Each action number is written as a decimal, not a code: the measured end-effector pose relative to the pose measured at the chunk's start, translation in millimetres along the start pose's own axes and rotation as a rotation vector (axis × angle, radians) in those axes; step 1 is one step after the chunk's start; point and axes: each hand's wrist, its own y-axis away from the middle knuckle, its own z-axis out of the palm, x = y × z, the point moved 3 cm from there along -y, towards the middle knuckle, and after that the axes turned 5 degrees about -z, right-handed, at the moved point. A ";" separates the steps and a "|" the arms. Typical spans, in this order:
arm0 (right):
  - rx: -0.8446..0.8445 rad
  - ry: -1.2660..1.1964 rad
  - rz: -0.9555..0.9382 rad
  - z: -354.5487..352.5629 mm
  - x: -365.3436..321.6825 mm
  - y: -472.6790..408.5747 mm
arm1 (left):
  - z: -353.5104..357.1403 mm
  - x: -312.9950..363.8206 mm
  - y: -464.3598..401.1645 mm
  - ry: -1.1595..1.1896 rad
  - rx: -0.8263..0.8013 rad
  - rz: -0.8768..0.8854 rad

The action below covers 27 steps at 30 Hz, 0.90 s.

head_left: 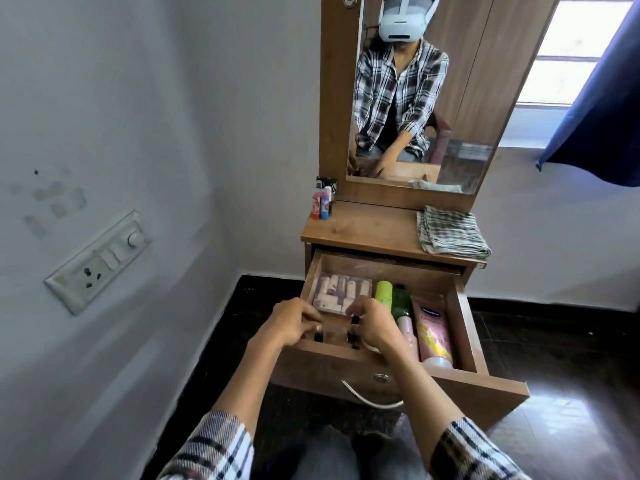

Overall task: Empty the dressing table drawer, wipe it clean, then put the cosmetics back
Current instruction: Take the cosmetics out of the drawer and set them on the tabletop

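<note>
The wooden drawer (464, 317) of the dressing table stands pulled out. Inside lie a clear box of pale pink tubes (341, 292) at the back left, a light green bottle (383, 293), a dark green bottle (401, 301), a pale pink bottle (408, 332) and a pink tube (433, 332) on the right. My left hand (289, 323) and my right hand (372, 323) reach into the front left of the drawer. Their curled fingers grip small dark items (354, 336) that are mostly hidden.
A folded checked cloth (452, 231) lies on the table top (363, 230) at the right. A red bottle and a blue bottle (322, 202) stand at its back left, below the mirror (450, 98). A wall socket panel (98, 261) is on the left, a blue curtain (595, 109) on the right.
</note>
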 end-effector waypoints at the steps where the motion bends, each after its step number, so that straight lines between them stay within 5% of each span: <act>1: -0.012 0.019 -0.001 2.4 0.9 -0.6 | 0.6 -1.4 -1.4 -0.011 -0.022 0.001; 13: 0.045 -0.090 0.007 8.3 4.6 -4.3 | 5.2 -5.3 -14.2 -0.293 0.005 0.003; 22: 0.200 -0.448 -0.129 -17.3 -29.8 -18.3 | -24.6 32.1 -14.8 0.107 0.104 0.218; 27: 0.277 -0.550 -0.105 -31.4 -42.1 -36.2 | -41.0 49.2 -25.2 0.219 0.299 0.268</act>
